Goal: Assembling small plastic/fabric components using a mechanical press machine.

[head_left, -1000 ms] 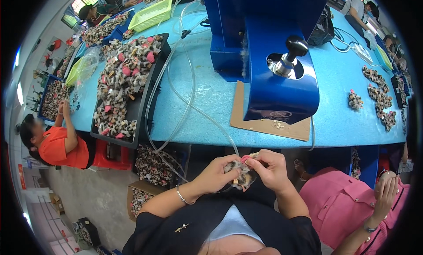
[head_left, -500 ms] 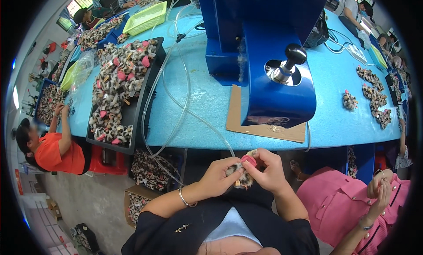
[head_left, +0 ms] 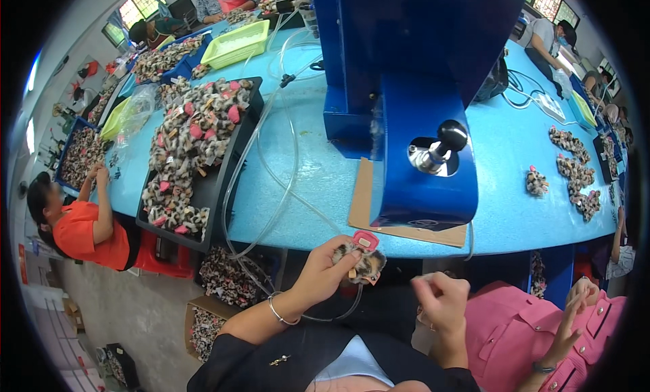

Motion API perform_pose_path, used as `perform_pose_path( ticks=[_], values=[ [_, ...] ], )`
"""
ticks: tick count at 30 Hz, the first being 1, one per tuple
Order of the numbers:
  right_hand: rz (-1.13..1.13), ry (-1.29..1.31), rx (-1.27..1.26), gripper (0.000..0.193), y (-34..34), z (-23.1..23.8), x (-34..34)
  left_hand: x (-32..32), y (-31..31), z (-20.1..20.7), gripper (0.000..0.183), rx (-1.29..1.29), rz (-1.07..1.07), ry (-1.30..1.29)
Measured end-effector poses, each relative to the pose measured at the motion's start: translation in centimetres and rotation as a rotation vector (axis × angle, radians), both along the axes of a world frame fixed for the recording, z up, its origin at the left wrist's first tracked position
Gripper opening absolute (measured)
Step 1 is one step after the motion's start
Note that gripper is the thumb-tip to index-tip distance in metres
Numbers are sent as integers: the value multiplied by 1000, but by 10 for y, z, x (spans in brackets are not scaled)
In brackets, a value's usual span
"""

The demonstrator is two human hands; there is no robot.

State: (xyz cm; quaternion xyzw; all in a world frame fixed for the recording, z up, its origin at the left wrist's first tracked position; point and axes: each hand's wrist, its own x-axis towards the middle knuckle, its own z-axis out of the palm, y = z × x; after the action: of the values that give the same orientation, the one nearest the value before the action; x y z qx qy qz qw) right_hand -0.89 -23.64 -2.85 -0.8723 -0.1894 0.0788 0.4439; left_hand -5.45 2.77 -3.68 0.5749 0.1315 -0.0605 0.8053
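Note:
My left hand (head_left: 326, 269) grips a small furry plush toy (head_left: 370, 263), patched in white, black and brown, at the table's near edge. A pink piece (head_left: 365, 240) with a pale oblong middle stands up from the plush's top. A small orange tab shows at its side, near my fingers. My right hand (head_left: 443, 300) is apart from the toy, to its right and slightly lower. Its fingers are curled closed, and what they hold, if anything, I cannot make out. Beyond both hands stands a blue machine (head_left: 426, 196) with a black-knobbed lever (head_left: 450, 136).
A black tray (head_left: 237, 141) of similar plush toys stands left on the blue table (head_left: 305, 216). Clear tubes (head_left: 295, 155) loop beside it. Cardboard (head_left: 362, 196) lies under the machine. Several plush toys (head_left: 575, 168) lie right. A person in pink (head_left: 508, 324) sits close on my right.
My right hand has let go of the plush toy and moved right and down. The left hand keeps the toy, now turned with its pink piece upward. My view has shifted slightly.

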Motion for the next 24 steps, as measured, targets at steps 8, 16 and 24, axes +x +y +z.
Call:
perform_pose_path(
  ticks=[8,16,24],
  values=[
    [-42,-441,248,41,96,-8,2,23,-24,8,18,-315,145,35],
    [-41,-365,515,33,99,-28,9,32,-26,26,11,-403,265,39],
    [-103,-322,581,31,95,-35,18,46,-32,28,8,-373,257,26]
  ],
)
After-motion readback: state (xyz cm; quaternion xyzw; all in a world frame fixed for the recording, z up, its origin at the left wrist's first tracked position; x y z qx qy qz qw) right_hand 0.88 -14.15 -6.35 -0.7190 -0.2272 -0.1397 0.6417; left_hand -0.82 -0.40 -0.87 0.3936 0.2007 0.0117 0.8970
